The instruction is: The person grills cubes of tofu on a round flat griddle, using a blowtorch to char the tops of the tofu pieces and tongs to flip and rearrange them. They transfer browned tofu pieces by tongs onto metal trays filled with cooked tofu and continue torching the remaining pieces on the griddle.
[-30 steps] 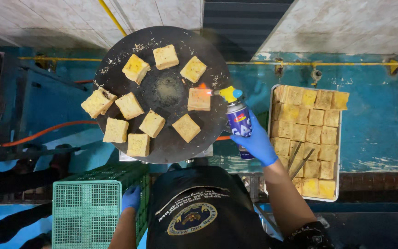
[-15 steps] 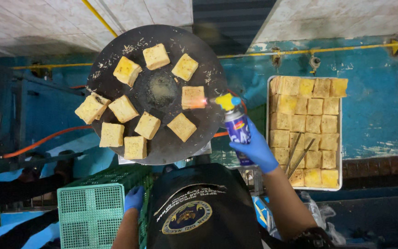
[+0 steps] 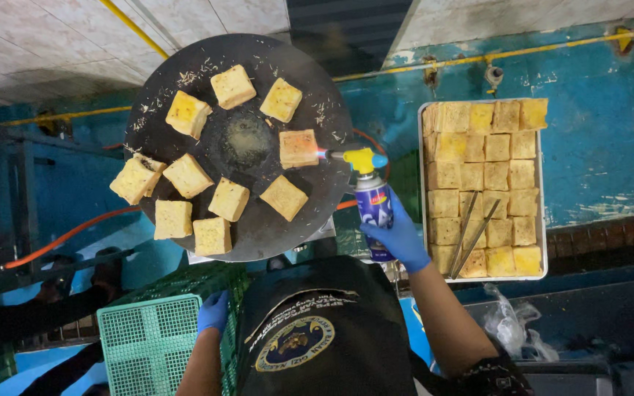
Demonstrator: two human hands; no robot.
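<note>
My right hand [image 3: 399, 236], in a blue glove, grips a blue gas torch can [image 3: 373, 206] with a yellow nozzle. Its flame points left at a toasted bread square [image 3: 299, 148] on the round black griddle [image 3: 247, 227]. Several more golden bread squares lie around the griddle, such as one near the middle [image 3: 228, 199]. My left hand [image 3: 213, 312], also in a blue glove, rests on the edge of a green plastic crate [image 3: 148, 343] below the griddle, holding nothing that I can see.
A rectangular metal tray [image 3: 423, 192] to the right is packed with several bread squares, with metal tongs [image 3: 472, 235] lying on them. A yellow pipe [image 3: 508, 45] runs along the blue wall. An orange hose [image 3: 67, 236] sits at the left.
The torch has tilted and shifted so its flame stays on the same bread square. The view has drifted slightly. My left hand stays on the crate.
</note>
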